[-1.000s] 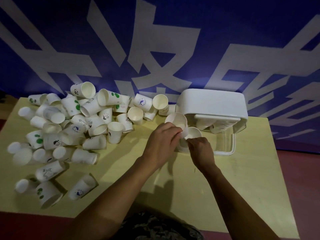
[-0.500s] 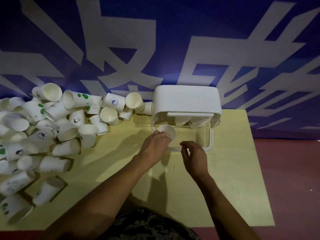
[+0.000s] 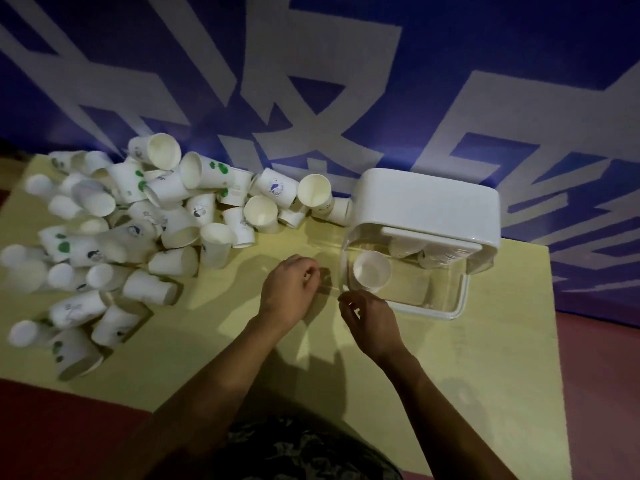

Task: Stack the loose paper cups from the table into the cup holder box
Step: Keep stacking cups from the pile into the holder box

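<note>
Head view, items as we log them. Cup holder box (image 3: 429, 202): white lid, clear front compartment, standing at the table's (image 3: 485, 358) far right. One paper cup (image 3: 371, 270) inside the clear compartment, mouth toward us; further cups under the lid behind it. Loose cups (image 3: 138, 220): a heap across the table's left half. Left hand (image 3: 289, 292): fingers loosely curled, grasping nothing, just left of the box. Right hand (image 3: 370, 320): relaxed and released, near the box's front edge.

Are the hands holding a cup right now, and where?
No. The left hand and right hand hold nothing; the nearest cup sits alone in the clear box.
</note>
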A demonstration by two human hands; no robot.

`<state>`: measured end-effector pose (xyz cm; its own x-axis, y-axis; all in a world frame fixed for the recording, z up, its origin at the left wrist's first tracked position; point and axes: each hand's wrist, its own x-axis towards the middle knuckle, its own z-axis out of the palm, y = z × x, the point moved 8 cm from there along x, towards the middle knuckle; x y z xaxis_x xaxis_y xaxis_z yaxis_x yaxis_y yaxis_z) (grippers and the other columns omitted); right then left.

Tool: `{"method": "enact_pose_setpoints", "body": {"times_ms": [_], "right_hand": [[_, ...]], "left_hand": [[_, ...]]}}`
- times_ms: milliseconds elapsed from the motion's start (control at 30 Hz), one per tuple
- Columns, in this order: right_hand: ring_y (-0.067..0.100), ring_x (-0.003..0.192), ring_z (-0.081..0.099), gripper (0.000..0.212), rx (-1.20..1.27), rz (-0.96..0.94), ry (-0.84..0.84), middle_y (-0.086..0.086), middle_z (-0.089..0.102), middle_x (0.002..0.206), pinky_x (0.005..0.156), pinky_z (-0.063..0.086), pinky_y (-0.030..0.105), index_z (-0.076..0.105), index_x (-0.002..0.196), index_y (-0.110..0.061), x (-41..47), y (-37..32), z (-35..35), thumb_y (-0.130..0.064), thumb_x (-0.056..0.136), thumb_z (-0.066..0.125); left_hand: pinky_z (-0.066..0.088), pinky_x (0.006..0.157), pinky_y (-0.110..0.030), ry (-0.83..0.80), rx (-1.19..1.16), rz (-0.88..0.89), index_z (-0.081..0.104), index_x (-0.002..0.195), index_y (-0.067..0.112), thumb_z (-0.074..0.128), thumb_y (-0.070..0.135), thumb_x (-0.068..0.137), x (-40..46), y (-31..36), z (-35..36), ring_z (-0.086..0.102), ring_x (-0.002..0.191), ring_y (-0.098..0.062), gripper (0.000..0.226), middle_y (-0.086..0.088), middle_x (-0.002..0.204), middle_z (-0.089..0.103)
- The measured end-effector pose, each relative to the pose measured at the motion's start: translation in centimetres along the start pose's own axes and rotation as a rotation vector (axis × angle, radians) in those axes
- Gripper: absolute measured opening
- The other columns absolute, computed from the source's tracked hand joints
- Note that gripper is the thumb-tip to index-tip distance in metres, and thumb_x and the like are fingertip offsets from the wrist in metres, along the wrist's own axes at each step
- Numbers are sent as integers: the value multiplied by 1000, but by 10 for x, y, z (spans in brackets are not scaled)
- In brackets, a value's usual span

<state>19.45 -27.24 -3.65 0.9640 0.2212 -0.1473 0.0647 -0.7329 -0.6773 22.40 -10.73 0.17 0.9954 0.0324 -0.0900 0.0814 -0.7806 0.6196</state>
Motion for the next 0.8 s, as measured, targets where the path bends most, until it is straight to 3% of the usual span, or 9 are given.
{"method": "enact_pose_setpoints", "body": {"times_ms": [133, 267, 433, 600, 800], "right_hand": [[17, 78, 65, 15, 7, -55, -32, 1, 71, 99, 68, 51, 29, 71, 102, -15, 36, -33, 24, -20, 91, 62], [26, 97, 65, 25, -88, -28, 3, 7, 66, 115, 77, 47, 27, 66, 113, -11, 82, -54, 29, -13, 89, 60], [31, 103, 61, 40, -168, -10, 136, 12, 59, 125, 84, 49, 35, 56, 124, -7, 137, -89, 14, 0, 85, 56], [37, 113, 55, 44, -264, 107, 82, 16, 49, 138, 91, 49, 44, 49, 134, -5, 170, -87, 31, -4, 90, 54], [37, 96, 61, 34, -244, 139, 254, 16, 62, 117, 78, 50, 37, 64, 115, -2, 163, -89, 26, 4, 83, 56]], "left_hand": [[48, 70, -27, 118, -97, -250, 70, 94, 15, 63, 15, 86, 2, -78, -39, 65, 77, -18, 11, 0, 88, 71], [51, 79, -37, 121, 44, -237, 65, 111, 11, 62, 16, 86, 22, -127, -69, 64, 89, -29, 26, -8, 108, 66], [49, 91, -43, -62, 220, -205, 51, 132, 14, 59, 20, 89, 56, -167, -76, 55, 116, -31, 45, -7, 134, 54], [50, 85, -40, -144, 223, -165, 62, 118, 13, 59, 13, 85, 75, -185, -76, 58, 105, -32, 33, -12, 115, 63], [49, 74, -35, -81, 122, -114, 70, 97, 12, 62, 7, 83, 69, -189, -94, 60, 91, -29, 17, -9, 96, 66]]}}
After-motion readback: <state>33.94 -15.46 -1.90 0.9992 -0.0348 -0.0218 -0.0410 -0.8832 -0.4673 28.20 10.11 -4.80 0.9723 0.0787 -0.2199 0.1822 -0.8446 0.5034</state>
